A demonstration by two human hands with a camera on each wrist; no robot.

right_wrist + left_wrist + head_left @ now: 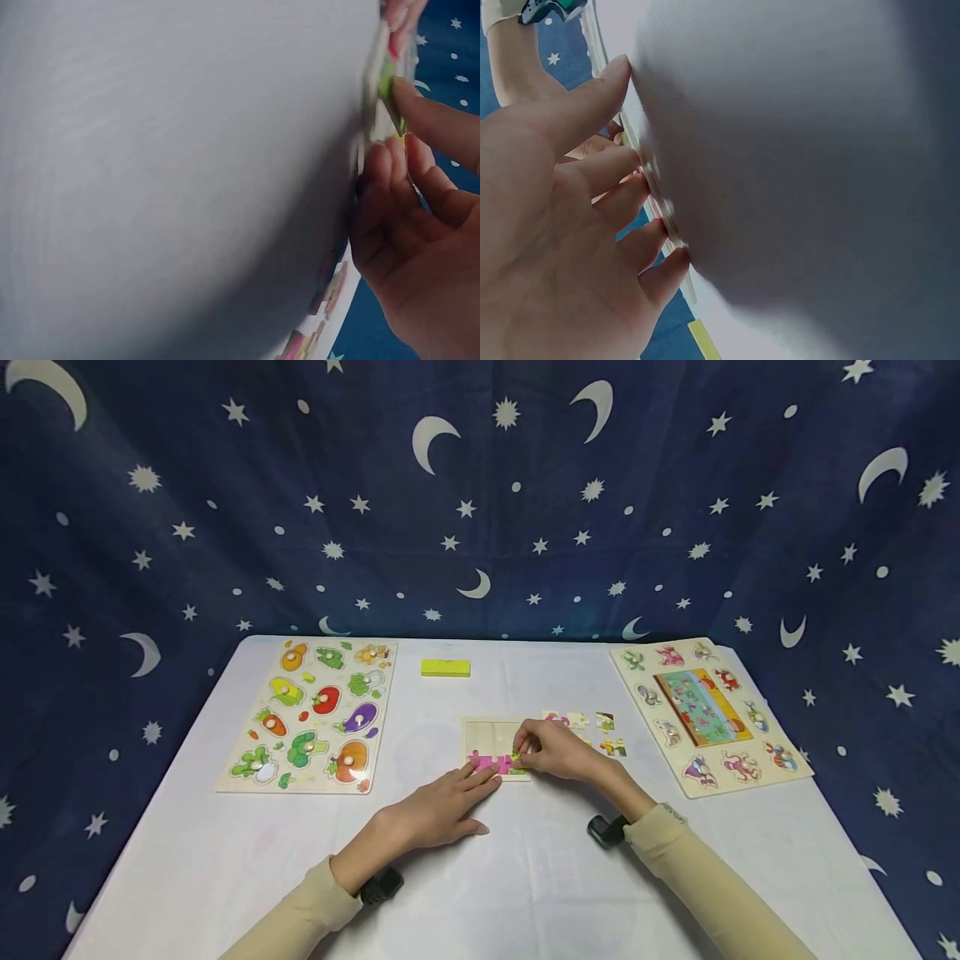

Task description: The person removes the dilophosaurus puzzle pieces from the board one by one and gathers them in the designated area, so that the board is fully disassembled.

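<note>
A small wooden puzzle tray (480, 732) lies mid-table, with pink jigsaw pieces (489, 762) along its near side. My left hand (442, 810) rests its extended fingers on those pieces and the tray's near edge, thumb spread to the side. At the tray's right end, my right hand (558, 750) pinches a green puzzle piece (387, 84) between thumb and fingers. The right wrist view shows that piece tilted against the tray. Several loose puzzle pieces (604, 721) lie right of the tray, some partly hidden behind the right hand.
On the left lies a vegetable peg board (341, 670). A yellow block-shaped object (446, 668) sits behind the tray. To the right, a sea-animal board (720, 764) bears a rectangular picture (701, 706). A starry dark-blue curtain (390, 568) hangs behind the white table (540, 877).
</note>
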